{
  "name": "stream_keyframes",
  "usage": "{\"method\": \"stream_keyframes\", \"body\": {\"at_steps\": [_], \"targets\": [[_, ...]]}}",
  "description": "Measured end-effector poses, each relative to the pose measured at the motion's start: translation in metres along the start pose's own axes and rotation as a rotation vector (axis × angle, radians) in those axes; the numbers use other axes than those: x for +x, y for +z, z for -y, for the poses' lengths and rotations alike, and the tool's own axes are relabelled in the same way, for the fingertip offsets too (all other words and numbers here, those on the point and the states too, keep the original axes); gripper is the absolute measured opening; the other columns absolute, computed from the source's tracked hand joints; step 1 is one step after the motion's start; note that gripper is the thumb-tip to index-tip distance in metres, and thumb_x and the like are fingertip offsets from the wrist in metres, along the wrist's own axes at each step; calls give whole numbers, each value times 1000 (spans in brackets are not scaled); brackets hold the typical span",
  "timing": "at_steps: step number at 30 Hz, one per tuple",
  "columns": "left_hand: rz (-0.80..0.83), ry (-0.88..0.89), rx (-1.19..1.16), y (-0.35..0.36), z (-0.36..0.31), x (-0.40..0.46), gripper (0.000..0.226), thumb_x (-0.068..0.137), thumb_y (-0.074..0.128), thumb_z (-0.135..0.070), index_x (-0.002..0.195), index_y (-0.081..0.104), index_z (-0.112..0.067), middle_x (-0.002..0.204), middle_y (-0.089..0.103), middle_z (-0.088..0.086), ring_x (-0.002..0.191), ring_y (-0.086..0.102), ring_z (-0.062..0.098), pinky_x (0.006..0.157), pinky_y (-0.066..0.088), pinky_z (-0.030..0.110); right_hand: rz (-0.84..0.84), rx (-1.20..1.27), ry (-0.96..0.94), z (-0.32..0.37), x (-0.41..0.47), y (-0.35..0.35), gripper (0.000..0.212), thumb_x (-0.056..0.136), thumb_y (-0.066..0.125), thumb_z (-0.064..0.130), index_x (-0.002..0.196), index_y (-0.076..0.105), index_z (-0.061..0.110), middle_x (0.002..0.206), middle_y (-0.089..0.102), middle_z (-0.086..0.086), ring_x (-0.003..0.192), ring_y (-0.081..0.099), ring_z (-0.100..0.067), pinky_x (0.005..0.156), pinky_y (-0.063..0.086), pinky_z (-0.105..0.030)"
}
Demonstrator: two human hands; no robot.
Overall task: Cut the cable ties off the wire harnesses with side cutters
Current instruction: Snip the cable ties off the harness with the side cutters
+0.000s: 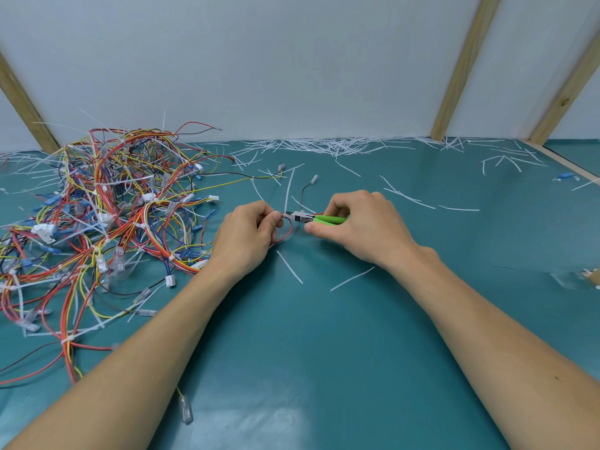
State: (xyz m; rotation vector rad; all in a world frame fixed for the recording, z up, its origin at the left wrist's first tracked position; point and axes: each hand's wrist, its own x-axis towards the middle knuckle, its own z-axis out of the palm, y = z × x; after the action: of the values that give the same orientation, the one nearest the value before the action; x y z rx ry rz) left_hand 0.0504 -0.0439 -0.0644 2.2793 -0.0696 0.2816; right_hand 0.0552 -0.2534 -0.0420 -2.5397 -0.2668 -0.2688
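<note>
Now two hands, left hand and right hand, share one side cutters.

Two bare, sleeveless forearms

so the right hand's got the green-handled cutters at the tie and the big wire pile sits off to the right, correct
Not quite. The head view shows the wire pile off to the left, beside the left hand. The rest holds: the right hand grips the green-handled cutters at the tie.
</note>
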Motion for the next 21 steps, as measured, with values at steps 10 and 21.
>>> {"method": "stream_keyframes", "body": {"at_steps": [10,21], "targets": [[9,5,-4,0,1,1,27,102,53,-27,79,64,-21,59,64,-8,56,54,19,68,51,40,2,-14,6,3,-1,-1,43,75,75,70,80,71,28,80,68,11,90,60,-19,74,50,-36],[10,15,-42,-1,-1,0,26,102,54,-27,79,64,-21,58,63,-8,51,53,15,64,47,35,-119,29,66,2,2,6,48,80,64,76,79,66,27,70,66,9,77,62,-19,71,48,-36]]}}
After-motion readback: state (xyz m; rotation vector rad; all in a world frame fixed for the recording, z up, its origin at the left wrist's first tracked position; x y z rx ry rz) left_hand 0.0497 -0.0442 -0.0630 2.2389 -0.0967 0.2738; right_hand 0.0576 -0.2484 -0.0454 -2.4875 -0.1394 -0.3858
